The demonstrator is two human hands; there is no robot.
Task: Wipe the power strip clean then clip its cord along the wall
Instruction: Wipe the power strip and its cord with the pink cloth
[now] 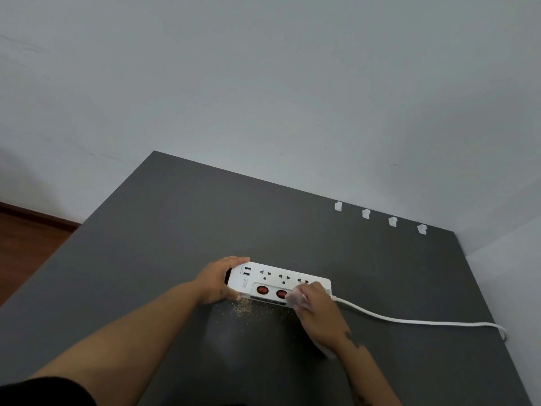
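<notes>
1. A white power strip (278, 284) is lying flat on the dark grey table (175, 230), near its front middle, long side running left to right.
2. The left hand (218, 281) is reaching in from the lower left, forearm extended, fingers curled around the strip's left end, gripping it.
3. The right hand (317, 309) is coming in from the lower right, wrist bent, fingers closed on a pale wipe (295, 297) and pressing it against the strip's right front edge by the red switches (272, 291).
4. Fine tan crumbs (248, 310) are lying on the table just in front of the strip.
5. The white cord (409, 320) is trailing rightward to the table's edge.
6. Four white clips (379, 217) are sitting in a row along the table's far edge against the wall (263, 98).
</notes>
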